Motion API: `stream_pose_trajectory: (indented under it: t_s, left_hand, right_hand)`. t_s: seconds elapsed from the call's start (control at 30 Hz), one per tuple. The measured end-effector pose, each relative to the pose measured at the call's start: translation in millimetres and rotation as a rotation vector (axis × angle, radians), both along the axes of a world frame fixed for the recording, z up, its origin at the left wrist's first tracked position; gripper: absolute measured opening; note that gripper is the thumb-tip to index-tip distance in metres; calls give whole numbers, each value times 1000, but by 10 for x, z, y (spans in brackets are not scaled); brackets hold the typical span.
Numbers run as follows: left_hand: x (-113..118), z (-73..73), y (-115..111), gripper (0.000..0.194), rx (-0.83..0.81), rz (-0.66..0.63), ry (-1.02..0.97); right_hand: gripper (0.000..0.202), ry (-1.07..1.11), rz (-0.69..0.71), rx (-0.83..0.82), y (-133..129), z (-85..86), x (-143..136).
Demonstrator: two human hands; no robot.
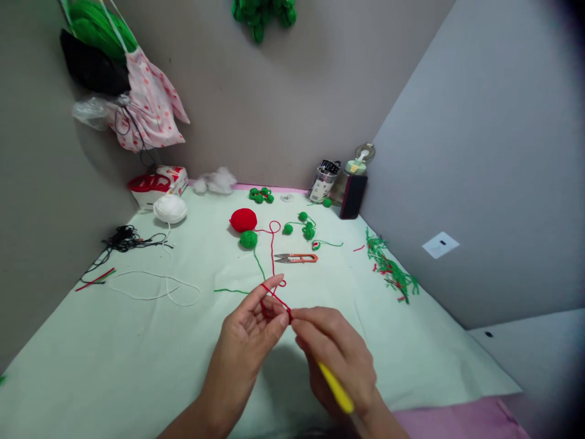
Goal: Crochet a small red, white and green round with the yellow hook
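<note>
Over the front of the table, my left hand (pixel 251 335) holds red yarn (pixel 273 262) that runs over its raised index finger, with thumb and fingertips pinching a small red piece (pixel 289 316). My right hand (pixel 336 350) is closed around a crochet hook with a yellow handle (pixel 336 387); its tip meets the red piece and is hidden by the fingers. The strand leads back to a red yarn ball (pixel 244 220). Touching that ball is a green yarn ball (pixel 248 239), its loose strand trailing towards my left hand. Orange-handled thread snips (pixel 297 258) lie beyond my hands.
Small green crocheted pieces (pixel 308 230) lie past the snips. Green and red yarn scraps (pixel 393 268) line the right edge. At left are black cords (pixel 125 239), a white yarn ball (pixel 170 209) and a box (pixel 171 178). A phone (pixel 353 197) leans near a pen cup (pixel 323 183).
</note>
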State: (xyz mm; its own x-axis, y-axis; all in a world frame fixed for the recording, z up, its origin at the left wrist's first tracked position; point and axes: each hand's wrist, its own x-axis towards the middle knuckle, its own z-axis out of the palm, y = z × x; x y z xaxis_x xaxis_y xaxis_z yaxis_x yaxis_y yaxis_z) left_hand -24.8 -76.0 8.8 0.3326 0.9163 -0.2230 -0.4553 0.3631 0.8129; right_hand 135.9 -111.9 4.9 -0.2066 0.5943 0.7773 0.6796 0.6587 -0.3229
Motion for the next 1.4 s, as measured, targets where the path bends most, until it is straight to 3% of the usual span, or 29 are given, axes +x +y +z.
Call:
stream_pose_trajectory:
  t_s: [0.1,0.23,0.37,0.57,0.7,0.77,0.9,1.07,1.13,1.2,1.3,1.4]
  left_hand:
    - [10,12,20,61,-135,-128,-144]
    - [5,13,60,49,-250,-152,-232]
    - [15,34,51,45,-156,-109,-151]
    - [38,23,25,46,-57,-84,-23]
    - [66,-4,37,48,-144,-88,-112]
    - [77,-13,55,46,-228,-109,-191]
    - [56,-13,98,42,-305,-80,-240]
    - [24,13,63,35,-153,-48,-103]
    - [46,15,27,43,-55,0,-48]
    - [80,14,-2,56,-30,28,-64]
    - [113,9,-11,60,-174,-64,-186]
    - [88,8,27,51,-318,-143,-283]
  right_hand:
    - [44,-47,-83,9,-9,-33,-7]
    - [28,374,16,-97,-18,-41,5]
    - [21,703,136,-265,50,16,-3]
    - [23,621,123,-272,77,-14,-39]
    - [37,216,-34,-150,-21,-168,-2]
    - [42,162,-58,-104,-48,-200,11]
    - [32,503,-14,-154,-19,-116,8]
    - [16,899,99,-319,64,-17,-11]
    - [17,831,81,-322,64,-39,-16]
    - [19,572,9,-243,41,-98,-10]
    - [32,260,-67,-84,3,-196,18]
    - [32,332,-107,-65,9,-206,42]
